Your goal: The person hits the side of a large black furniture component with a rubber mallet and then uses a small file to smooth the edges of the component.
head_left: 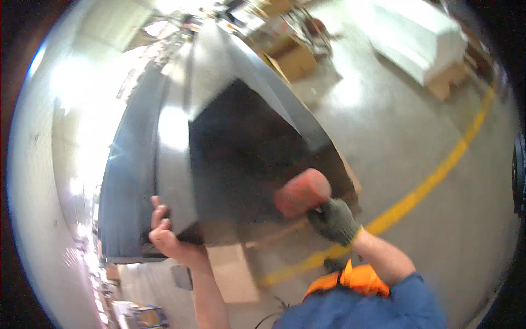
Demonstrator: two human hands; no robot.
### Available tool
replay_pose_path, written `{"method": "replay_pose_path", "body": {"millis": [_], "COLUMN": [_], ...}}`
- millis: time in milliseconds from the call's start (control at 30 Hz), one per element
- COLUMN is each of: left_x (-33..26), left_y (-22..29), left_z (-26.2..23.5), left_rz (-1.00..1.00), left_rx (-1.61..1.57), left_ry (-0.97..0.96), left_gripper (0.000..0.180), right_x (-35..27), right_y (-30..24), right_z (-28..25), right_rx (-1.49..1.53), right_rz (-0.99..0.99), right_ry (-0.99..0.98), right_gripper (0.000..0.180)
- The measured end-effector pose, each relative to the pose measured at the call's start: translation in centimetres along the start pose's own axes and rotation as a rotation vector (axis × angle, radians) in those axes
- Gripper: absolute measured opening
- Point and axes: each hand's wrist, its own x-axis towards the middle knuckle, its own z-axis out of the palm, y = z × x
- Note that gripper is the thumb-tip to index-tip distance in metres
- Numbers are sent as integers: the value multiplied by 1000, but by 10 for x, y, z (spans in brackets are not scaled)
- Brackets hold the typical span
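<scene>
My right hand, in a dark knit glove, is closed round the handle of a mallet with a thick red head. The mallet is raised over the near right part of a large dark folded metal panel, whose middle is a deep black recess. Whether the head touches the metal cannot be told. At the panel's near left corner my bare left hand grips the edge, fingers curled up along a grey flange. Blur softens the mallet and glove.
More long dark panels lie along the left side. Brown cardboard shows below the near edge. A yellow floor line curves past on the right. Far right stands a white-covered stack; a cardboard box sits at the back.
</scene>
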Motion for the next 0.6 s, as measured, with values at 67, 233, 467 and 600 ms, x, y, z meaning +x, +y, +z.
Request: {"method": "replay_pose_path", "body": {"millis": [67,233,467,600], "left_x": [0,-6,-4,-3], "left_y": [1,3,2,1], "left_z": [-3,-16,-19,-19], "left_rz": [38,88,36,68], "left_rx": [112,12,-45,-45], "left_ry": [-54,-15,16,-2], "left_gripper": [23,21,21,13], "right_x": [19,110,293,337], "right_y": [-21,-119,-220,-204], "right_z": [-22,-84,-27,21], "right_rx": [150,-437,-861,-892], "right_rz": [-48,-536,-664,-452], "right_ry": [14,224,276,204], "right_gripper": [23,26,23,24]}}
